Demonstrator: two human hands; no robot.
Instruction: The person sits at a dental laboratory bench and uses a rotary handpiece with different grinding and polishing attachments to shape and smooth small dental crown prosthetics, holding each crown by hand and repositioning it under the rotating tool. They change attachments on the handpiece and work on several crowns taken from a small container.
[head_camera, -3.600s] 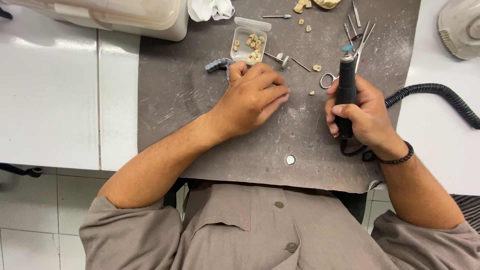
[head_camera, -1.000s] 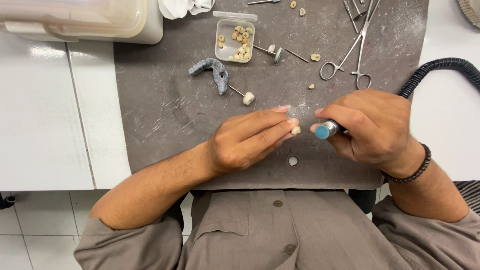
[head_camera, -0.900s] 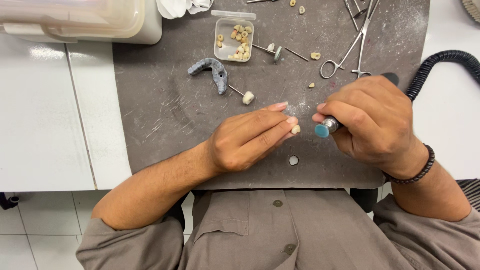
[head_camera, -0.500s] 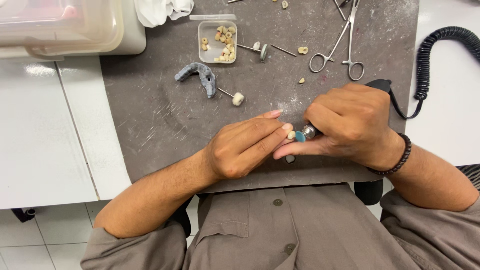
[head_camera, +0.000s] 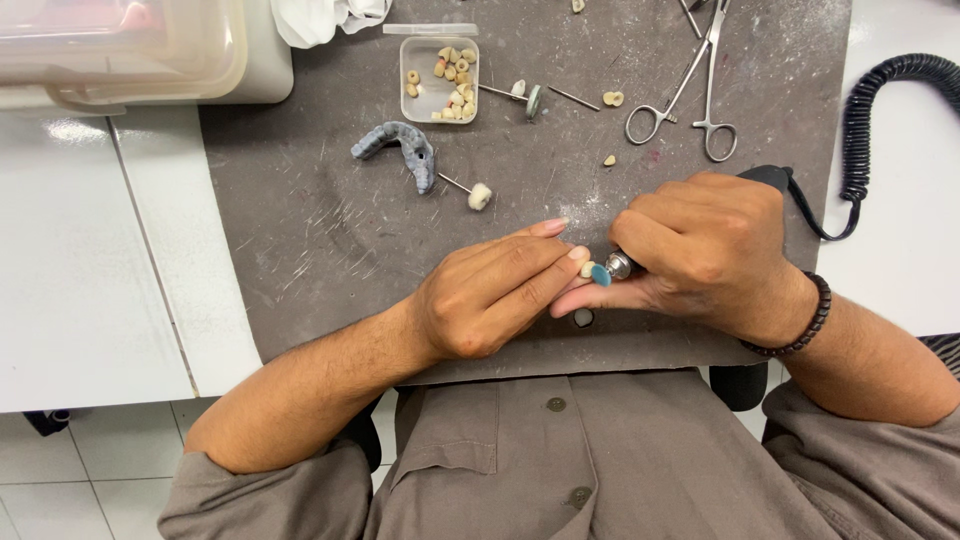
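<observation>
My left hand (head_camera: 495, 295) pinches a tiny cream tooth piece (head_camera: 586, 269) between fingertips and thumb over the grey work mat (head_camera: 300, 240). My right hand (head_camera: 705, 250) is wrapped around a black rotary handpiece (head_camera: 770, 176), whose blue round polishing tip (head_camera: 600, 275) sits right against the piece. Both hands meet near the mat's front edge.
On the mat lie a small clear box of tooth pieces (head_camera: 440, 80), a grey dental arch model (head_camera: 400, 150), a felt-tipped bur (head_camera: 470, 192), other burs (head_camera: 525, 96), metal forceps (head_camera: 690, 90) and a small disc (head_camera: 583, 318). A coiled black cord (head_camera: 880, 110) runs right. A plastic container (head_camera: 120, 50) stands far left.
Earlier my left hand reached toward the box while my right held the handpiece upright. Since then both hands came together near the front edge, and the blue tip closed onto the pinched piece.
</observation>
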